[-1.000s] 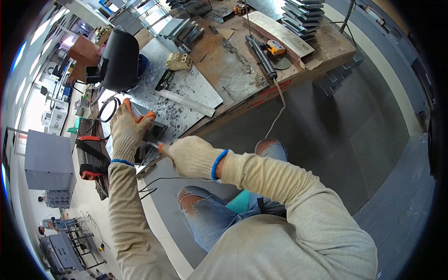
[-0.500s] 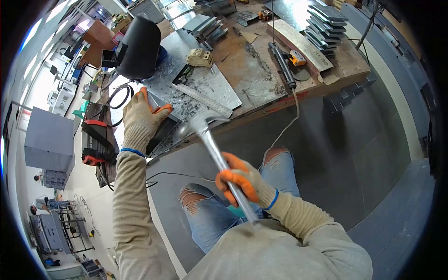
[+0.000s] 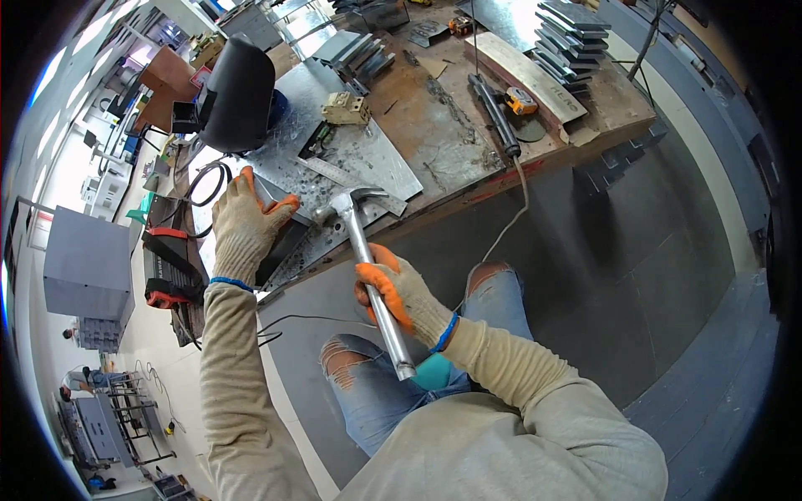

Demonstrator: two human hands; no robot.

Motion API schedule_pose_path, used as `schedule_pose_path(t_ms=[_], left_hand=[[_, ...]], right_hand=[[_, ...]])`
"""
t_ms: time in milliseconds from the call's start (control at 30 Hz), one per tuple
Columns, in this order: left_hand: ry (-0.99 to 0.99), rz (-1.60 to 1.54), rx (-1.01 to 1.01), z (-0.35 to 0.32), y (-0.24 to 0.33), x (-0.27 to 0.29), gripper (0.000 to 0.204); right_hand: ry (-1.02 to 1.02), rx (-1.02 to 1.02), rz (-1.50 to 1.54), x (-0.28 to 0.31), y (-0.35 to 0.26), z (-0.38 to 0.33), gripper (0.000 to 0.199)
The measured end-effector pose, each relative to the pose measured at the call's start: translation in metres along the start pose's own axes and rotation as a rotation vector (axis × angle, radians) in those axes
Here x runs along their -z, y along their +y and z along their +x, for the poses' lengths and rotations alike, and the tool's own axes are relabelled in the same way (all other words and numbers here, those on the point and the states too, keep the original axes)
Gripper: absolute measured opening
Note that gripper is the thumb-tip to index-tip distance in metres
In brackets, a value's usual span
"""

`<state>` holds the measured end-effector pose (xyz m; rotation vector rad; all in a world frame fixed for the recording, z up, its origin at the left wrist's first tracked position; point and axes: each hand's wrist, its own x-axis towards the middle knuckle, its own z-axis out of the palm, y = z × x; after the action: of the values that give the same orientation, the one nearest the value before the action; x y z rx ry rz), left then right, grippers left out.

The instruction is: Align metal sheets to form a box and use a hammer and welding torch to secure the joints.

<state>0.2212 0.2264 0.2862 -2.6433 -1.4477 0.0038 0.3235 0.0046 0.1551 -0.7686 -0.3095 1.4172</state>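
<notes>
My right hand (image 3: 403, 294), in a knit glove with orange-coated fingers, is closed around the metal handle of a claw hammer (image 3: 357, 225). The hammer's head is over the bench's near edge, just right of a grey metal piece (image 3: 284, 227). My left hand (image 3: 249, 219), gloved alike, grips that piece from above, its thumb reaching right across the top; the palm and fingers hide much of it. Close beyond the hammer head, a steel ruler (image 3: 351, 184) lies on a metal plate (image 3: 397, 163), partly hidden by the hammer.
A black welding helmet (image 3: 238, 96) stands at the far left of the bench, near a brass-coloured block (image 3: 346, 108). A die grinder-like tool (image 3: 494, 115) with a cord, a tape measure (image 3: 521, 101) and stacked metal profiles (image 3: 572, 46) occupy the right. A red-and-black machine (image 3: 167, 267) is left.
The hammer and my right hand have shifted left, and the hammer head now sits closer to the metal piece. My left hand keeps its hold while the whole view shifts slightly.
</notes>
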Motion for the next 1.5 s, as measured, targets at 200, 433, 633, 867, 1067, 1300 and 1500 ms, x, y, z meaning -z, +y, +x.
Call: schedule_pose_path(t_ms=[200,433,633,867,1067,1300,1500], left_hand=[[0.035,-0.039,-0.005,-0.002,0.001,-0.002,0.103],[0.108,-0.209,-0.054,-0.006,-0.007,-0.006,0.108],[-0.055,0.033,0.098,-0.002,0.007,0.008,0.113],[0.000,0.035,0.050,-0.001,0.010,0.004,0.095],[0.020,-0.007,0.041,-0.004,0.008,0.003,0.091],[0.023,-0.049,0.056,-0.007,0.011,0.006,0.093],[0.038,-0.051,0.035,-0.005,0.011,0.004,0.095]], right_hand=[[-0.008,0.016,-0.076,0.001,-0.005,-0.002,0.056],[-0.107,0.242,-0.369,0.022,0.010,-0.035,0.063],[-0.284,0.360,-1.054,-0.001,-0.001,-0.035,0.061],[-0.219,0.345,-1.402,-0.047,-0.026,0.026,0.040],[-0.244,0.247,-1.522,-0.056,-0.040,0.048,0.033],[-0.190,0.375,-1.517,-0.055,0.001,0.047,0.029],[-0.156,0.394,-1.481,-0.048,-0.011,0.051,0.026]])
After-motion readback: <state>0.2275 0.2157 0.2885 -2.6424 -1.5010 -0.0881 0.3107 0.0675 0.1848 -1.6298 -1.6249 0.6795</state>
